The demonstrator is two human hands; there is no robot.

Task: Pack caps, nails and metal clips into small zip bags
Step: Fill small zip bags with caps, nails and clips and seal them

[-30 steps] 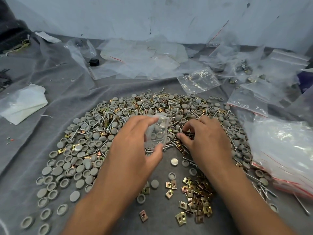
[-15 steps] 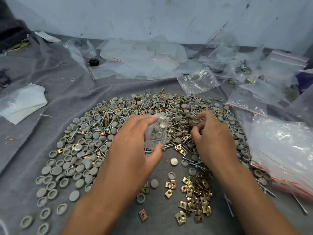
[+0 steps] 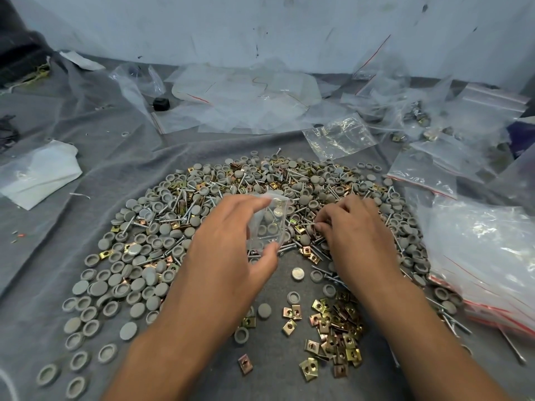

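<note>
Light soft, diffuse, cool, moderately bright; no hard source visible. Shadows faint: soft dark patch under left hand [image 3: 228,256] on grey cloth [image 3: 115,157]. Specular glints on crinkled clear bag [image 3: 340,137] and on large bag stack [image 3: 492,256] at right. Brass clips [image 3: 335,328] catch small highlights. Wide-angle bending: wall base [image 3: 260,68] curves, forearms stretched at bottom edge. Centre sharp; far corners softer, top-left corner dark. Slight compression smear on distant plastic.
</note>
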